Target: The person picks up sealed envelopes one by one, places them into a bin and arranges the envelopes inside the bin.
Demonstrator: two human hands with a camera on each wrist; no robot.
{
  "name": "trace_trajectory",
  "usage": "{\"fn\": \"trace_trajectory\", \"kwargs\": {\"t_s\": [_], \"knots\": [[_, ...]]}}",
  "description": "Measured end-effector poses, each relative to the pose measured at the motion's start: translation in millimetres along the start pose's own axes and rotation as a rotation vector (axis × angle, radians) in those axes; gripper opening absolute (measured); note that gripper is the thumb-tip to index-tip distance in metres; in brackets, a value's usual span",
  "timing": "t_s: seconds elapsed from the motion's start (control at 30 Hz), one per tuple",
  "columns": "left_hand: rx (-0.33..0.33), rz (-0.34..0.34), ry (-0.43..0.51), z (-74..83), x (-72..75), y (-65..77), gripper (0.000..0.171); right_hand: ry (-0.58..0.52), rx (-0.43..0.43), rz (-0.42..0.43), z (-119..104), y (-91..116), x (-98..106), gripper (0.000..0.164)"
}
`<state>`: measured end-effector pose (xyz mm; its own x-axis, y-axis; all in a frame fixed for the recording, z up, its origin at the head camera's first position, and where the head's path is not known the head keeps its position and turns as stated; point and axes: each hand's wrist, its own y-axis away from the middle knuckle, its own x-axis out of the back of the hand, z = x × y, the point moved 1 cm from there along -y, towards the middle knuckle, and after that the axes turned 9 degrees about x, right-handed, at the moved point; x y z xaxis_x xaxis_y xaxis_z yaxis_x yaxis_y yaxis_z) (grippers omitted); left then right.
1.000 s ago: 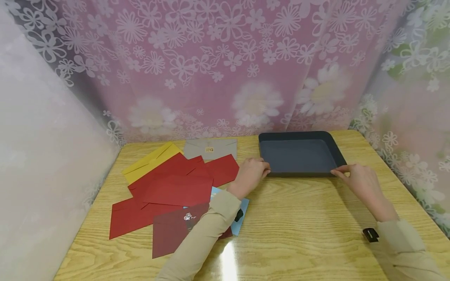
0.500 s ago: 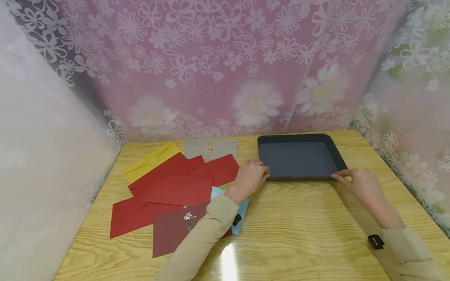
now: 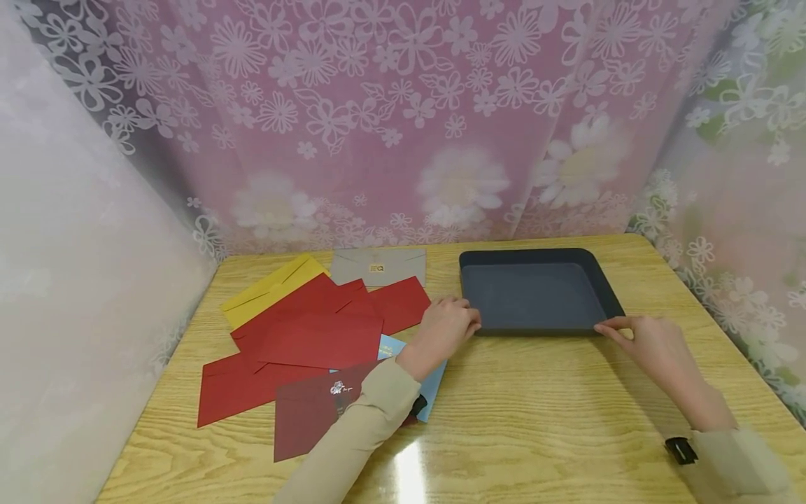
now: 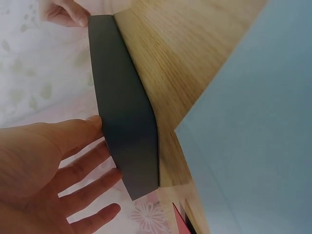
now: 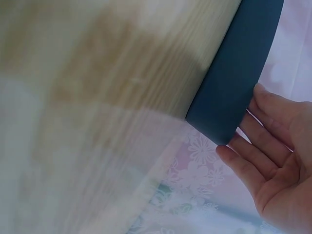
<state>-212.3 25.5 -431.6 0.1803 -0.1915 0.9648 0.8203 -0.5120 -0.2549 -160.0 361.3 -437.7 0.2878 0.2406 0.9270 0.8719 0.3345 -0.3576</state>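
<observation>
A dark grey rectangular tray [image 3: 535, 332] with low walls lies on the wooden table, right of centre in the head view. My left hand [image 3: 441, 329] pinches the rim at its near left corner; the left wrist view shows the thumb at the top edge of the tray wall [image 4: 127, 107] and fingertips behind it. At the near right corner my right hand [image 3: 658, 350] pinches the rim between thumb and fingers. In the right wrist view, the thumb meets the edge of the tray wall [image 5: 239, 63], and the other fingers reach round the corner.
Left of the tray lie overlapping envelopes: several red envelopes [image 3: 321, 339], a yellow envelope [image 3: 271, 290], a grey envelope [image 3: 397, 259], a maroon envelope [image 3: 302, 420] and a light blue envelope [image 3: 434, 381] under my left arm. A floral curtain [image 3: 378, 140] hangs behind the table.
Both hands have drawn the tray a short way toward me across the table, slightly to the left at its far left corner. The envelopes stay where they were.
</observation>
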Motion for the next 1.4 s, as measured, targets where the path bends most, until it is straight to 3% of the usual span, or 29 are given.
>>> {"fn": "trace_trajectory", "kwargs": {"t_s": [0.33,1.4], "knots": [[-0.027,0.03,0.007,0.5,6.1,20.0,0.007,0.002,0.07,0.036,-9,9,2,0.023],[-0.026,0.064,0.01,-1.3,13.8,61.1,0.007,-0.029,0.078,0.003,-37,23,6,0.012]]}}
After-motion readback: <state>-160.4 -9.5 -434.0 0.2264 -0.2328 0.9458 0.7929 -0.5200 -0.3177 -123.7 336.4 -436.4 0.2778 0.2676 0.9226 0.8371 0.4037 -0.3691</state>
